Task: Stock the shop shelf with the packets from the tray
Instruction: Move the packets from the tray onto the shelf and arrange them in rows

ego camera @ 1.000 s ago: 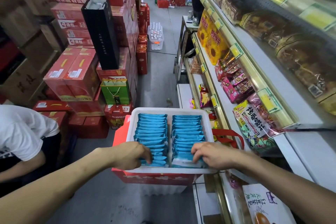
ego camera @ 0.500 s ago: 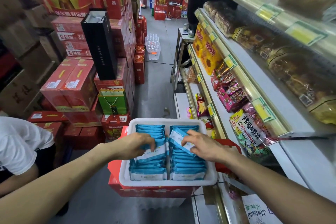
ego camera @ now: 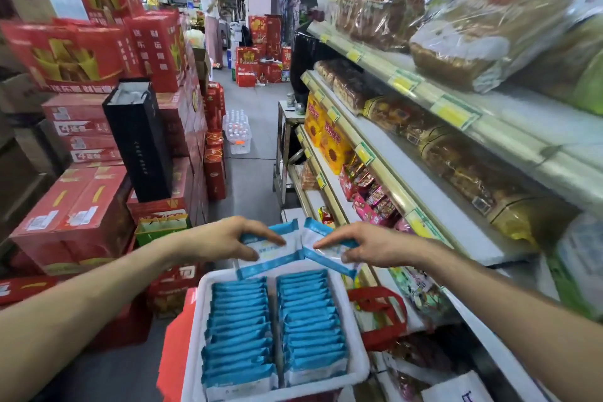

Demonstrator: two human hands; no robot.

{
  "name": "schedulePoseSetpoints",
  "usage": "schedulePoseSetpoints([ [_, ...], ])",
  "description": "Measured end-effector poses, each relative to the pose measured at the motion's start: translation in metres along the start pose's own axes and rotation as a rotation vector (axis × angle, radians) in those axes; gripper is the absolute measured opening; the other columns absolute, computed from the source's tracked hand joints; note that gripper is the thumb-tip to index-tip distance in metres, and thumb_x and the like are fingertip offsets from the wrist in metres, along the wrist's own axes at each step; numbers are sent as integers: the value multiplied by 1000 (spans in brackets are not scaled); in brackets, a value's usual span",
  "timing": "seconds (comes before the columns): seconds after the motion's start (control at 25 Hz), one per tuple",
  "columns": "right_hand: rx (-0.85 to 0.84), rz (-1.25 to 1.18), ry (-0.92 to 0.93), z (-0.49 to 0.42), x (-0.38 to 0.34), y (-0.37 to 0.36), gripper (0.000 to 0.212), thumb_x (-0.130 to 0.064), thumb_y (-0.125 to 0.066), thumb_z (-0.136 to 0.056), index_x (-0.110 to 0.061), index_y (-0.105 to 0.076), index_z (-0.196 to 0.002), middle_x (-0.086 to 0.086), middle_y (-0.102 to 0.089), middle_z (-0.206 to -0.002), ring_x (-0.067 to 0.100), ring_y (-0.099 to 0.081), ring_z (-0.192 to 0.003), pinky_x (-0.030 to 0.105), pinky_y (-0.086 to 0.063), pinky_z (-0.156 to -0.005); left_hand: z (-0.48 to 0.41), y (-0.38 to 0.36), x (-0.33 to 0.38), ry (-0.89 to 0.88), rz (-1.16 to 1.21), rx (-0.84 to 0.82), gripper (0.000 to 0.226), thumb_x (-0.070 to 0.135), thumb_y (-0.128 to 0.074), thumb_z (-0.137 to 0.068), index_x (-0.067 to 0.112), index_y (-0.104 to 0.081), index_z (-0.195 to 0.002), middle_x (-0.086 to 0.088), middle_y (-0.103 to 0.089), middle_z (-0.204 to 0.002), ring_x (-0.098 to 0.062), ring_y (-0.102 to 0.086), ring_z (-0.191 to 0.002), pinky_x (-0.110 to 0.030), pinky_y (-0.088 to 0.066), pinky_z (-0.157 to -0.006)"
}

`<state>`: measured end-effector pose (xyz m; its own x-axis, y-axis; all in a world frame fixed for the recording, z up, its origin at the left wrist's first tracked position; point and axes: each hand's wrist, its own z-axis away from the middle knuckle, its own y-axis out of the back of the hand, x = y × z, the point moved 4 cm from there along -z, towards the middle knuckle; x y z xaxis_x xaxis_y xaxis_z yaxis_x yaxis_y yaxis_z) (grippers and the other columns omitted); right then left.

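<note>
Reaching forward palm-down above the white tray (ego camera: 357,365), one blue-and-white packet is pinched in the left hand (ego camera: 218,240) and another in the right hand (ego camera: 368,246).

We saw two blue-and-white packets (ego camera: 295,251) raised above the white tray's (ego camera: 357,365) far edge. Two blue rows (ego camera: 274,330) filled it.

Both forearms bare; no sleeves, rings or watch visible.

Both hands, left (ego camera: 225,240) and right (ego camera: 368,246), outstretched, fingers pinched closed.
</note>
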<state>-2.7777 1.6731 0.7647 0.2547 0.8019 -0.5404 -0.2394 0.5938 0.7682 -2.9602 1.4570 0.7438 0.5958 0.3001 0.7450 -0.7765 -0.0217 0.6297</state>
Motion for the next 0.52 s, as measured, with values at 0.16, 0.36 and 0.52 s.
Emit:
schedulePoseSetpoints([
  [0.16, 147, 213, 11, 46, -43, 121, 56, -10, -66, -98, -48, -60, -138, -19, -52, -126, 2, -55, -107, 15, -43, -88, -45, 96, 95, -190, -91, 59, 32, 19, -77, -91, 39, -77, -116, 13, -72, -122, -14, -70, -109, -32, -55, -99],
  [0.36, 404, 319, -71, 160, -69, 247, 56, -11, -70, -95, -52, -63, -132, -22, -59, -129, 1, -59, -108, 15, -43, -88, -94, 159, 252, -453, -141, 51, 33, 6, -73, -93, 28, -79, -115, 13, -71, -128, -13, -68, -115, -34, -55, -102],
  [0.52, 563, 326, -167, 275, -57, 284, 59, -6, -75, -89, -49, -68, -128, -32, -65, -119, -4, -61, -107, 19, -48, -90, -138, 131, 374, -704, -233, -39, 41, 7, -72, -94, 36, -75, -122, 15, -67, -134, -10, -65, -120, -28, -52, -102],
])
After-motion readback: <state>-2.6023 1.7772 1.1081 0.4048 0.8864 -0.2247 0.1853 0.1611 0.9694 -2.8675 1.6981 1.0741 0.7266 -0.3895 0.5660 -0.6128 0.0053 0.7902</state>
